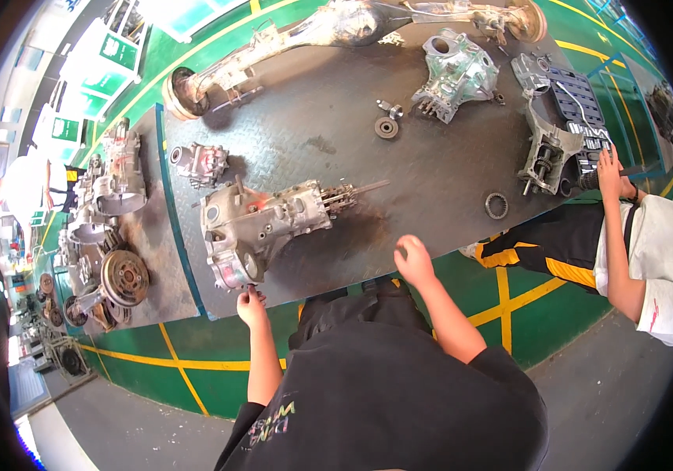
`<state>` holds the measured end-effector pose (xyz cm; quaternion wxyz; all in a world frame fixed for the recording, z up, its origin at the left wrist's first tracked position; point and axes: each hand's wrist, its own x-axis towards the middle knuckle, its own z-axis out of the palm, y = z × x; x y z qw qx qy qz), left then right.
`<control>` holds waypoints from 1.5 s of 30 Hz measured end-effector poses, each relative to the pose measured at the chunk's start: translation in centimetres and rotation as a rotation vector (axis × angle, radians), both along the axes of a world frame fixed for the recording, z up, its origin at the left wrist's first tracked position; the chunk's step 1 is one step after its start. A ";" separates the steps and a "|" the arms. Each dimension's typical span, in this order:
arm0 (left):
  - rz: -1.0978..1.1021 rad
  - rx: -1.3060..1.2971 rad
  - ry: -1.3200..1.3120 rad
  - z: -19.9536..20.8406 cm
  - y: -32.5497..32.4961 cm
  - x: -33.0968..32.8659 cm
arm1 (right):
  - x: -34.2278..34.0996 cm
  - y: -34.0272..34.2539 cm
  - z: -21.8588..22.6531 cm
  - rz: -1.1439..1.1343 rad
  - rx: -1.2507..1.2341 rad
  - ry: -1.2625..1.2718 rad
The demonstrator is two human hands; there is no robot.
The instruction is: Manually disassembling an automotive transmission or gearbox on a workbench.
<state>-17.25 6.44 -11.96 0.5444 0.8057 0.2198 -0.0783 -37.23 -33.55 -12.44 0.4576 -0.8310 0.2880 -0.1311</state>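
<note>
A grey metal gearbox (266,220) lies on the dark workbench (313,118) in front of me, its shaft and gears pointing right. My left hand (252,308) is closed in a pinch at the bench's near edge, just below the gearbox's wide end. Something small and dark shows at its fingertips, too small to name. My right hand (416,263) hovers over the near edge, right of the gearbox and apart from it. Its fingers are curled in loosely, and I see nothing in them.
A smaller housing (199,163), a ring gear (496,206), a bearing (386,127) and a large casing (455,74) lie on the bench. An axle (352,27) spans the back. At right, a person's hand (609,169) is by an open tool case (576,102). More gearboxes (120,177) stand left.
</note>
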 end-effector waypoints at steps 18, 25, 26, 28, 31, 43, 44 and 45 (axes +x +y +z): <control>0.096 -0.232 -0.020 2.5 -0.3 -2.3 | 15.6 -0.9 0.9 0.404 -0.504 0.696; 0.014 -0.063 -0.115 0.3 -0.3 0.0 | 16.0 -0.8 2.6 0.429 -0.489 0.770; 0.049 -0.052 -0.109 -0.3 -0.2 0.1 | 16.0 -0.8 3.1 0.438 -0.452 0.778; 0.110 -0.093 -0.123 -1.3 -0.3 0.1 | 15.9 -0.8 3.4 0.444 -0.418 0.796; 0.146 -0.076 -0.078 -1.8 0.3 0.3 | 16.2 -0.5 3.2 0.446 -0.431 0.803; 0.310 -0.453 0.066 -0.1 -0.3 1.4 | 16.3 -0.8 3.2 0.437 -0.408 0.813; 0.359 -0.528 0.089 -0.3 0.0 1.5 | 16.3 -0.6 3.3 0.440 -0.406 0.813; 0.357 -0.525 0.092 0.0 0.0 1.4 | 16.4 -0.6 3.5 0.432 -0.398 0.813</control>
